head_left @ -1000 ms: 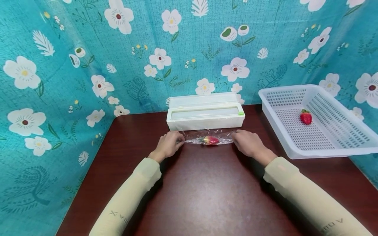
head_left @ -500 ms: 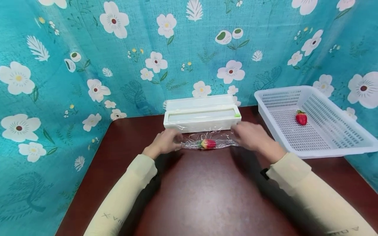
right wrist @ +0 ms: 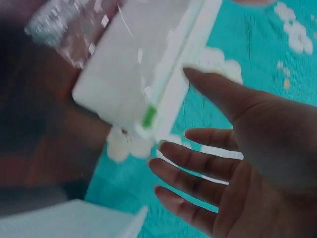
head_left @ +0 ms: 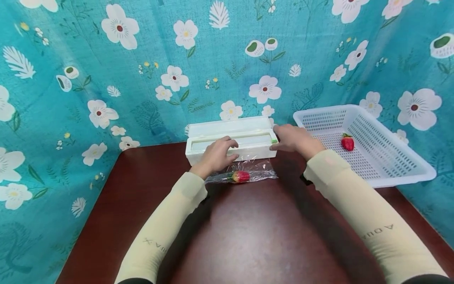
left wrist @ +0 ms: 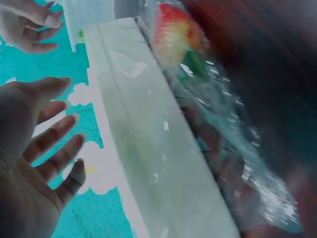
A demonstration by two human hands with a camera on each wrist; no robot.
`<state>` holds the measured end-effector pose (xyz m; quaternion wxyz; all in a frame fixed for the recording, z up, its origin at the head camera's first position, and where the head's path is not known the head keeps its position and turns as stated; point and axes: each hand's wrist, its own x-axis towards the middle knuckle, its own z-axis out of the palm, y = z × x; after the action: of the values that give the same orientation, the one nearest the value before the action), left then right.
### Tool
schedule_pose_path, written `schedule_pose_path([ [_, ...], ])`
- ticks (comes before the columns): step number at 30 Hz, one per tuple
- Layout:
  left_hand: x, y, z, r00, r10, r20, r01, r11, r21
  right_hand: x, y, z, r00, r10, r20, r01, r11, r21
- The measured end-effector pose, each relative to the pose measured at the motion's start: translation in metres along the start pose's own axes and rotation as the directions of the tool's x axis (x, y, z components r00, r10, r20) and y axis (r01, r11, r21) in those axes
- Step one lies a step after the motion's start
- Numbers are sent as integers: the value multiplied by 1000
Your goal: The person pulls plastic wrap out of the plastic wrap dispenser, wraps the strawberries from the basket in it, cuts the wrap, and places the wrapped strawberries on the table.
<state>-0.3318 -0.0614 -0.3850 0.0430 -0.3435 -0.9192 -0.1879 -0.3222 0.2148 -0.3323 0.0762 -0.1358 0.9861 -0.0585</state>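
A red strawberry [head_left: 241, 176] lies on the table under clear cling film [head_left: 263, 174], gathered into a crinkled strip to both sides. Right behind it stands a white cling film dispenser [head_left: 253, 153] with its lid [head_left: 227, 125] tipped back and a green slide cutter [head_left: 274, 141] at its right end. My left hand [head_left: 218, 155] hovers over the dispenser's front edge, thumb and fingers apart and holding nothing. At the right end is my right hand [head_left: 292, 139]; in the right wrist view its fingers [right wrist: 198, 163] are spread beside the green cutter.
A white perforated basket [head_left: 408, 178] stands at the right with one strawberry [head_left: 348, 142] inside. Behind the dark brown table [head_left: 234, 228] hangs a teal floral cloth [head_left: 149, 79], close to the dispenser's lid.
Both hands have let go of the film's ends. The left hand has moved right and up over the dispenser, the right hand up to its right end. The wrapped strawberry stays in front.
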Motion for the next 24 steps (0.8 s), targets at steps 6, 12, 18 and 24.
schedule_pose_path([
  [6, -43, -25, 9, 991, 81, 103, -78, 996, -40, -15, -10, 56, 982, -188, -27, 188, 982, -12],
  [12, -79, -49, 22, 967, -97, 236, 82, 994, 73, -23, -2, 104, 968, -251, -24, 250, 967, -38],
  [18, -94, -61, 28, 984, -78, 160, 72, 996, 46, -19, 5, 117, 961, -259, -93, 254, 965, -61],
  [24, -108, -61, 21, 984, -62, 167, 62, 998, 5, -24, 3, 109, 957, -289, -28, 289, 957, -4],
])
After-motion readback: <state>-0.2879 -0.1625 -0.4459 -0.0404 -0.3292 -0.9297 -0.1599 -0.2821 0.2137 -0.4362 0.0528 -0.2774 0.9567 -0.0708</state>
